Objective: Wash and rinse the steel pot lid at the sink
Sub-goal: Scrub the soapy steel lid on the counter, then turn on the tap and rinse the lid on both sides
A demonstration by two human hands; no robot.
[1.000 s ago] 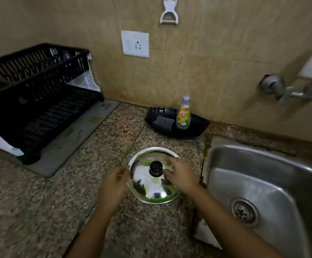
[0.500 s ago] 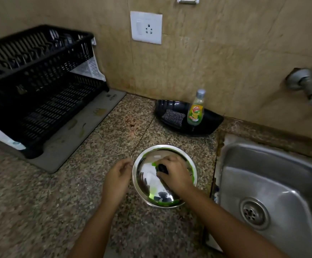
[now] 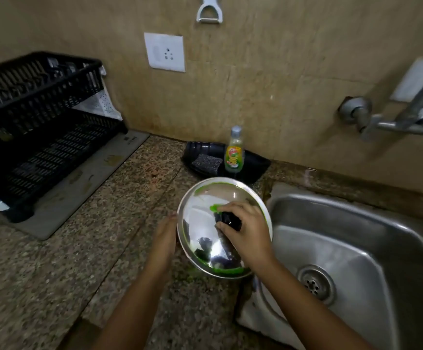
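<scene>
Steel pot lid (image 3: 205, 218) is your landmark: it sits tilted on the speckled granite counter (image 3: 54, 286), just left of the sink (image 3: 372, 238), with green smears along its rim and near its black knob (image 3: 228, 219). Far to the lid's left, a black dish rack (image 3: 34, 127) stands on a grey mat (image 3: 84, 183). Your left hand (image 3: 163, 242) is against the lid's left edge, fingers pressed together and flat along the rim. Behind the lid, a black tray (image 3: 253, 165) by the wall holds a dark scrub pad (image 3: 206, 161) and a bottle of dish soap (image 3: 234, 151). Above that, a white socket plate (image 3: 165, 52) and a white peeler (image 3: 209, 11) hang on the wall. Your right hand (image 3: 245, 229) lies over the lid's centre, fingers curled and pinching the knob. To the lid's right, the sink shows its drain (image 3: 315, 284), and the tap (image 3: 392, 120) juts from the wall above.
</scene>
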